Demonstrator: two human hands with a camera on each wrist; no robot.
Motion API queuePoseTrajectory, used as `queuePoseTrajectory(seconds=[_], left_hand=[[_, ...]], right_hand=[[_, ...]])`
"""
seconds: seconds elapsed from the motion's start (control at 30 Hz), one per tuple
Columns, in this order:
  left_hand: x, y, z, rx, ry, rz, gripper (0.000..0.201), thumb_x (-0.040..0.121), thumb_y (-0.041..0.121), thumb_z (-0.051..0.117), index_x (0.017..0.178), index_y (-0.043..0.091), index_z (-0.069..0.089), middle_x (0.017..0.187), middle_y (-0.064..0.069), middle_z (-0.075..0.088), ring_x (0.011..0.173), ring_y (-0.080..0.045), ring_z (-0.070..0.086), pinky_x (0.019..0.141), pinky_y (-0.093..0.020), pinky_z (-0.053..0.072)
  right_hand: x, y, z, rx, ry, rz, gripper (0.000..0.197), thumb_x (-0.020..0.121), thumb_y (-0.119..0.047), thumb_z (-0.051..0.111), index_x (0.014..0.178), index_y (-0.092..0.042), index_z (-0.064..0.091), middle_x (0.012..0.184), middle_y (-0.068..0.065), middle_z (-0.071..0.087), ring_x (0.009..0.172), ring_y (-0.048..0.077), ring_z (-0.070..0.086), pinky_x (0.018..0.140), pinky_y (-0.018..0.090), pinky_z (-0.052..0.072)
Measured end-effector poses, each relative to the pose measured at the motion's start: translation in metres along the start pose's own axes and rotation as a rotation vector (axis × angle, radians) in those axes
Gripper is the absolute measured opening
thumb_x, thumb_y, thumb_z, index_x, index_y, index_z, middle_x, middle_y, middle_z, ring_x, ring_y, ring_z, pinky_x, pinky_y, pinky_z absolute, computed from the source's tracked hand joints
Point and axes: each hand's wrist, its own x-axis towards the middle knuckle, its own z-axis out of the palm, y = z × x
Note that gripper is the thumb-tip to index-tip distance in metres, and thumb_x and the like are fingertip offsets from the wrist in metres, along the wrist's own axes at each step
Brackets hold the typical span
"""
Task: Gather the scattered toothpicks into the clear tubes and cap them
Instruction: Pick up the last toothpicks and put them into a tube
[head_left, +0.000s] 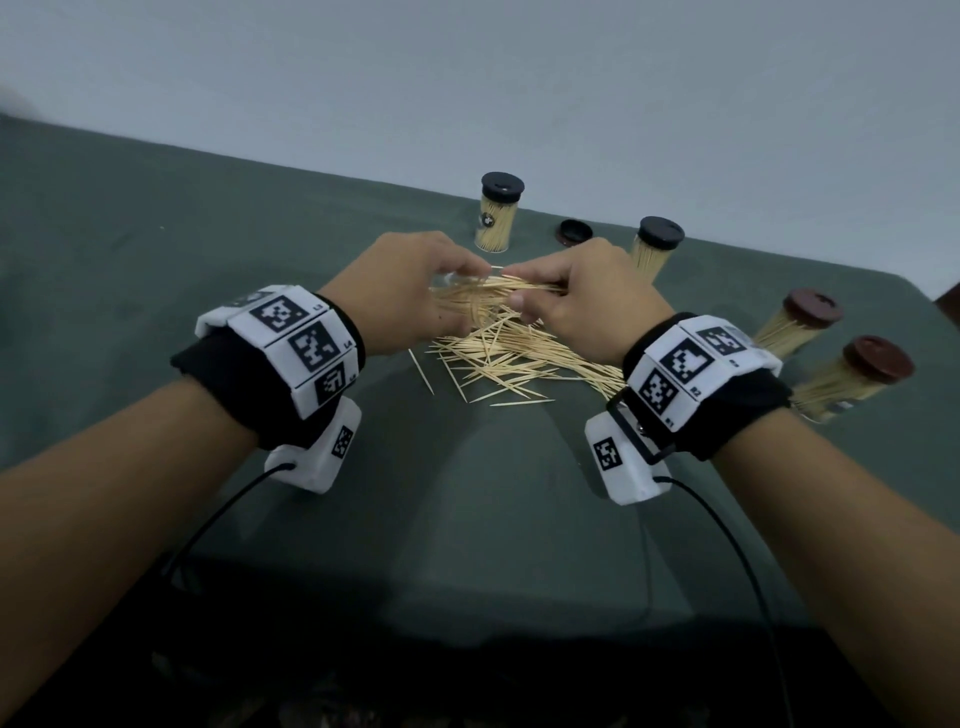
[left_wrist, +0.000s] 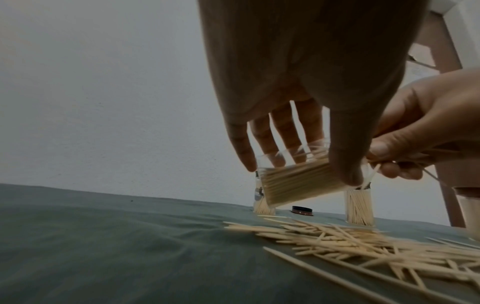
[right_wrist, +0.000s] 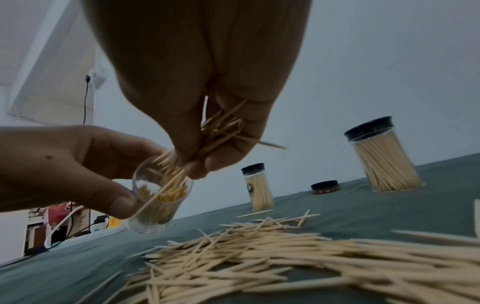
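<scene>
Black wristbands (head_left: 748, 410) carrying white blocks with black square codes (head_left: 311, 345); black cables (head_left: 727, 540) trail back

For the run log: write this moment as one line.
left hand holds open clear tube | right hand feeds toothpick bunch | pile remains

Head camera is looking down from above at both hands over the green table (head_left: 156, 249). Each wrist camera is peering low along its palm, close in, both catching the toothpick pile (right_wrist: 259, 257) and the opposite hand.
</scene>
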Motion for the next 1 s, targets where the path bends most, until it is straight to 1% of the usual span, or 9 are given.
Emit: queuePoseTrajectory(seconds=[0.07,0.2,0.43,0.53,0.63,0.7,0.83,0.9,1.0], left_hand=[[0.000,0.001,0.000,-0.020,0.010,-0.011,0.054,0.077,0.030,0.080,0.128,0.026,0.062,0.121,0.005,0.062,0.109,-0.011,0.055,0.093,-0.023,0.038],[-0.001,0.001,0.002,-0.089,0.030,-0.047,0.053,0.077,0.036,0.079,0.126,0.028,0.062,0.122,0.007,0.063,0.111,-0.010,0.057,0.098,-0.028,0.043],[0.000,0.003,0.003,-0.112,0.011,-0.067,0.053,0.078,0.036,0.079,0.127,0.030,0.060,0.124,0.009,0.062,0.112,-0.007,0.055,0.091,-0.020,0.036],[0.000,0.003,0.005,-0.096,-0.007,-0.065,0.053,0.078,0.037,0.078,0.128,0.029,0.060,0.124,0.008,0.062,0.111,-0.006,0.055,0.090,-0.020,0.036],[0.000,0.002,0.002,-0.093,0.011,-0.088,0.054,0.077,0.038,0.079,0.127,0.029,0.061,0.121,0.009,0.063,0.107,-0.005,0.055,0.090,-0.021,0.037],[0.000,0.002,0.000,-0.109,0.017,-0.094,0.052,0.076,0.038,0.080,0.124,0.030,0.062,0.118,0.010,0.064,0.106,-0.006,0.056,0.090,-0.022,0.038],[-0.002,0.007,0.001,-0.144,-0.017,-0.079,0.051,0.077,0.037,0.079,0.124,0.031,0.062,0.118,0.013,0.063,0.107,-0.004,0.057,0.088,-0.020,0.037],[-0.002,0.008,0.003,-0.135,-0.024,-0.067,0.050,0.077,0.038,0.079,0.124,0.032,0.063,0.118,0.013,0.064,0.107,-0.004,0.056,0.088,-0.020,0.036],[-0.001,0.005,0.002,-0.120,0.002,-0.088,0.051,0.076,0.039,0.079,0.124,0.031,0.063,0.117,0.012,0.064,0.106,-0.005,0.057,0.087,-0.019,0.037]], right_hand=[[-0.001,0.000,0.001,0.012,0.021,-0.002,0.027,0.090,-0.031,0.068,0.117,-0.032,0.070,0.081,-0.020,0.068,0.069,-0.014,0.059,0.062,0.002,0.037],[-0.002,-0.002,0.010,-0.078,0.061,-0.065,0.029,0.090,-0.032,0.067,0.118,-0.028,0.069,0.108,-0.008,0.065,0.096,0.005,0.058,0.081,0.014,0.036],[0.000,-0.004,0.016,-0.092,0.117,-0.108,0.028,0.089,-0.032,0.068,0.117,-0.028,0.071,0.100,-0.003,0.067,0.094,0.014,0.061,0.086,0.026,0.045],[0.000,-0.004,0.016,-0.128,0.097,-0.106,0.030,0.089,-0.030,0.069,0.119,-0.029,0.069,0.105,-0.005,0.064,0.096,0.008,0.056,0.083,0.019,0.038],[-0.001,-0.004,0.013,-0.013,0.139,-0.085,0.033,0.085,-0.027,0.074,0.118,-0.028,0.070,0.110,-0.010,0.068,0.097,0.001,0.059,0.089,0.020,0.046],[-0.001,-0.004,0.012,0.075,0.184,-0.069,0.028,0.082,-0.025,0.077,0.110,-0.027,0.073,0.099,-0.014,0.071,0.089,-0.002,0.062,0.086,0.021,0.051],[-0.001,-0.003,0.015,0.095,0.189,-0.065,0.014,0.082,-0.026,0.077,0.096,-0.027,0.077,0.079,-0.016,0.068,0.072,-0.004,0.061,0.069,0.013,0.045],[-0.002,-0.003,0.017,0.073,0.177,-0.083,0.016,0.082,-0.025,0.076,0.098,-0.027,0.077,0.087,-0.012,0.069,0.079,0.001,0.063,0.076,0.016,0.049],[-0.001,-0.001,0.019,0.008,0.190,-0.130,0.024,0.087,-0.017,0.072,0.109,-0.025,0.074,0.101,-0.012,0.064,0.088,0.000,0.058,0.078,0.002,0.040]])
